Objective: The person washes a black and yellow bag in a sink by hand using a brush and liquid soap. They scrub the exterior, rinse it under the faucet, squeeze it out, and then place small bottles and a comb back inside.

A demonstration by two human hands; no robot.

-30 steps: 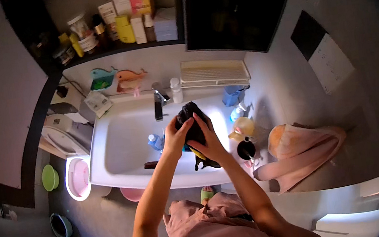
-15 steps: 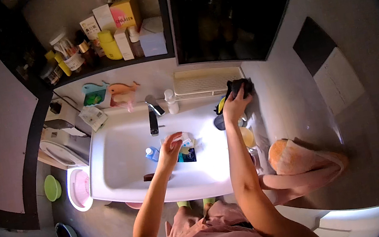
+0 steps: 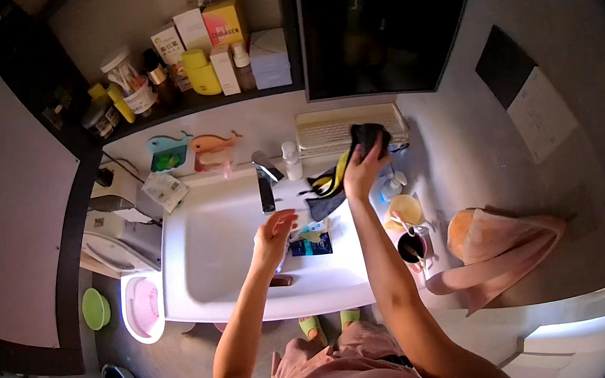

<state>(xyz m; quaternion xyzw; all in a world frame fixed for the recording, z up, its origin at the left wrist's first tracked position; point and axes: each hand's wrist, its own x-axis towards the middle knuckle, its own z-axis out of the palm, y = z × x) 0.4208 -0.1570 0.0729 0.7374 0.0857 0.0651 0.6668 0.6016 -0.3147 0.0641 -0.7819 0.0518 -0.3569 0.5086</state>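
Note:
My right hand (image 3: pixel 362 174) grips a bunched black cloth item (image 3: pixel 368 135) above the sink's right back corner. Yellow strips and a dark grey flap of it dangle to the left. What kind of article it is, I cannot tell. Over the middle of the white sink (image 3: pixel 209 241), my left hand (image 3: pixel 274 241) hangs with loosely bent fingers apart and nothing visible in it. Just right of that hand lie a dark blue packet (image 3: pixel 312 246) and smaller light pieces. A brown object (image 3: pixel 281 279) rests near the front rim, partly behind my left forearm.
A black faucet (image 3: pixel 265 190) and a white pump bottle (image 3: pixel 292 161) stand at the sink's back. On the right ledge are a yellowish cup (image 3: pixel 406 210) and a dark-mouthed cup (image 3: pixel 410 247); a pink towel (image 3: pixel 506 237) hangs beyond. Boxes and bottles fill the shelf (image 3: pixel 190 104).
My right hand has drawn the black cloth item left from the back right corner, and its yellow and grey parts now hang loose. Cups on the right ledge have come into view.

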